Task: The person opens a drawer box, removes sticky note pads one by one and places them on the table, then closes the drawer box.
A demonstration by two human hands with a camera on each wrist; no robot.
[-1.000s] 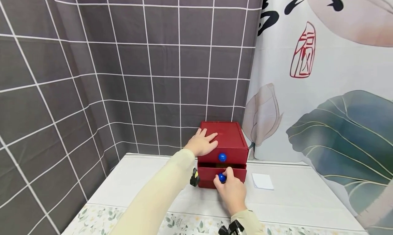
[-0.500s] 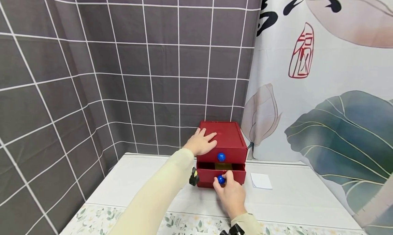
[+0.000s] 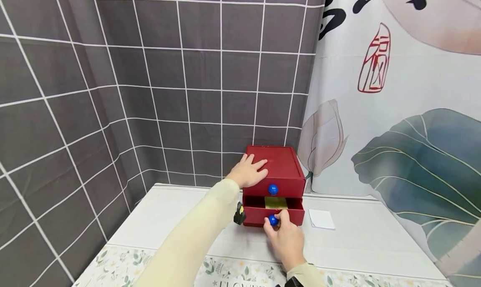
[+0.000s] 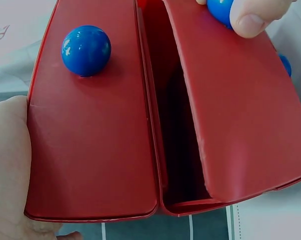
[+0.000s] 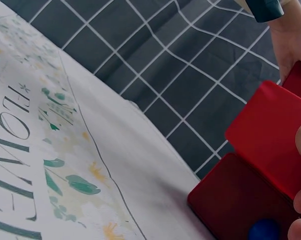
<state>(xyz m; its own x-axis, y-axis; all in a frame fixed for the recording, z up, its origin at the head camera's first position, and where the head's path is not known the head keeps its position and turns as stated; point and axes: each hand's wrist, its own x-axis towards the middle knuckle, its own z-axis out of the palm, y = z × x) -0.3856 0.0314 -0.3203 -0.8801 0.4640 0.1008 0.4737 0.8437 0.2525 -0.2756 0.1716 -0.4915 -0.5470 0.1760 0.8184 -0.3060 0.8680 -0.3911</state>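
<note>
Left hand [image 3: 246, 172] splayed flat, gripping nothing, atop the red cabinet [image 3: 281, 164] on the counter [image 3: 229, 247]; right hand [image 3: 287, 240] pinching the blue knob [image 3: 272, 220] of its partly open lower drawer [image 3: 256, 217], and too long a tug could drop it out

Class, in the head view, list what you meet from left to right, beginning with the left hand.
Left hand with spread fingers → right hand pinching a round, glossy blue knob → flat white rectangular sheet → large blue-green printed leaf. The red, boxy drawer unit overlaps both hands, so it is left out.
</note>
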